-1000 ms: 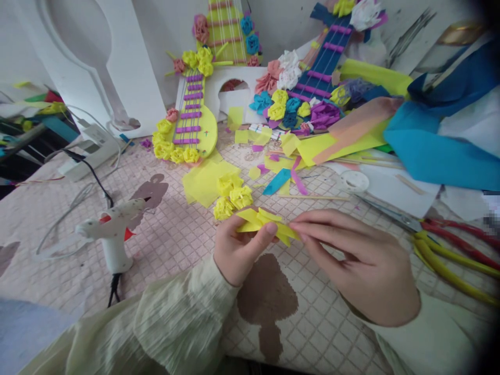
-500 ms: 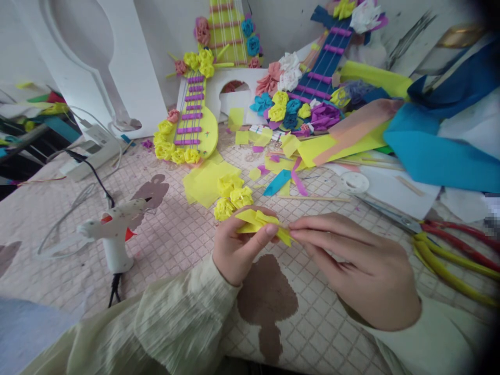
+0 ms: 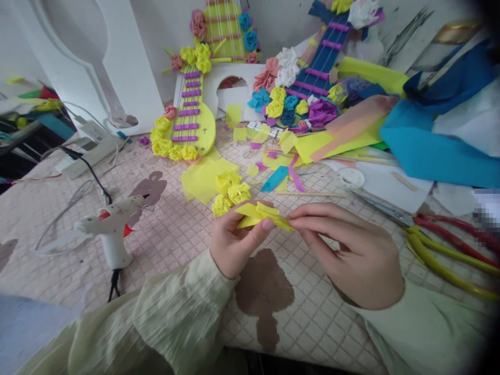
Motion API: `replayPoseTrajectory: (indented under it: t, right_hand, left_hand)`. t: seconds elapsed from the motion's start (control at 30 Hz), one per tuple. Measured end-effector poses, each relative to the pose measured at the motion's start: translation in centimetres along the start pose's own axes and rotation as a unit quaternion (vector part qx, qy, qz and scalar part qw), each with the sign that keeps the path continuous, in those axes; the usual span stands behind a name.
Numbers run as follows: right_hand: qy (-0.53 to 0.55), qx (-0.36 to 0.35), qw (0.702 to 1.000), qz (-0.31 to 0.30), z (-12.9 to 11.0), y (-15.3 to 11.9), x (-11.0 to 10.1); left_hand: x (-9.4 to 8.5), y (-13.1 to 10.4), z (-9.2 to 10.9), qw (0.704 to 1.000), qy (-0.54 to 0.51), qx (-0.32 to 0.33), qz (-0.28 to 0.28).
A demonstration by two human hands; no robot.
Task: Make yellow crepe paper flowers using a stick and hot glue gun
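Fingers of your left hand point(image 3: 234, 242): grasping 1 folded yellow paper piece point(image 3: 265, 212), thumb laid along its near side. Fingers of your right hand point(image 3: 353, 255): bunched together, tips pinching the right end of that same piece. Location of the piece: between your 2 hands, raised above the quilted tabletop point(image 3: 324, 323). Just beyond your left hand: 3 yellow paper flowers point(image 3: 239, 193), clustered, with overlapping yellow sheets point(image 3: 197, 182) behind them. To your left: 1 white glue gun point(image 3: 113, 229), red trigger, upright, nozzle directed right; behind it, 1 white power strip point(image 3: 88, 151). Ahead of your hands: 1 blue paper strip point(image 3: 275, 178) among yellow and purple scraps, and 1 thin wooden stick point(image 3: 312, 195). To your right: scissors point(image 3: 420, 245) with red and yellow handles, blades angled toward the scraps; near the blades, 1 round white object point(image 3: 350, 178); farther back, 1 large blue sheet point(image 3: 437, 148). At the rear: 1 yellow guitar-shaped model point(image 3: 205, 127) with purple bars and yellow flowers, 1 dark blue strung model point(image 3: 323, 65) leaning amid multicoloured flowers, and 1 tall white cut-out panel point(image 3: 135, 67) standing at left.
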State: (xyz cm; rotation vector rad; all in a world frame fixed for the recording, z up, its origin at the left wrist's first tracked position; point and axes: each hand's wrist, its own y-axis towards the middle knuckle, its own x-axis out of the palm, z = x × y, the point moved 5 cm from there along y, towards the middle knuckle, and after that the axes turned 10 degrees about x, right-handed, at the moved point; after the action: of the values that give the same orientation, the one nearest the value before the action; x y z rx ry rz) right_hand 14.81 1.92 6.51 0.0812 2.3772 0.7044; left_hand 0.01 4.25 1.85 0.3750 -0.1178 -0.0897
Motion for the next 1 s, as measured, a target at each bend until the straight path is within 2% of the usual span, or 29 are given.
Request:
replayPoseTrajectory:
  t: [0.17,0.77,1.0]
  right_hand:
    - [0.007,0.007,1.000,0.011,0.08,0.04,-0.14]
    - [0.008,-0.004,1.000,-0.003,-0.01,-0.04,0.06]
    - [0.000,-0.010,1.000,-0.009,0.02,-0.06,-0.02]
  left_hand:
    - [-0.04,0.01,-0.44,0.999,-0.036,-0.003,0.019]
    - [-0.24,0.41,0.41,0.997,0.050,0.053,-0.012]
    - [-0.24,0.30,0.40,0.998,0.045,0.036,-0.006]
